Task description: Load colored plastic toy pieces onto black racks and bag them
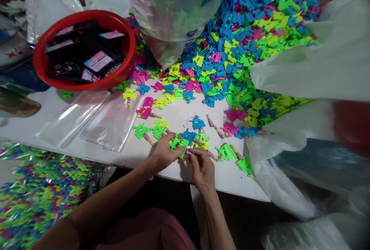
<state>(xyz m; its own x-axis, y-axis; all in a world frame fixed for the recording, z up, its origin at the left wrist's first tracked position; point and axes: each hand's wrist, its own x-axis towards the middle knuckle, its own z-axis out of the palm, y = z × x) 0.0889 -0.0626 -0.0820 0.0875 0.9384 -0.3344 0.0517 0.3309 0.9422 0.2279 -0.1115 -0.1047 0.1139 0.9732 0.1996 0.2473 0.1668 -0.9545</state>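
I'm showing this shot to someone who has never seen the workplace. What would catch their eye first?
First the huge heap of neon plastic pieces, blue, green, yellow and pink, spilling over the white table from the upper right. Next the red basin of dark packets at upper left. At the near edge, the left hand and right hand hold a green piece.

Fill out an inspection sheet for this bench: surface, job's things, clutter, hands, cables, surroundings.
Surface: white table, bare only in a small patch near the front edge.
Job's things: green piece in the left hand; a small pink item at the right fingertips, too small to identify.
Clutter: big heap of blue, green, yellow and pink pieces; loose ones near the hands; two clear bags lying flat.
Hands: left hand grips the green piece; right hand pinches the pink item.
Cables: nothing seen.
Surroundings: red bowl of dark packets; packed bags lower left; large plastic sacks at right.
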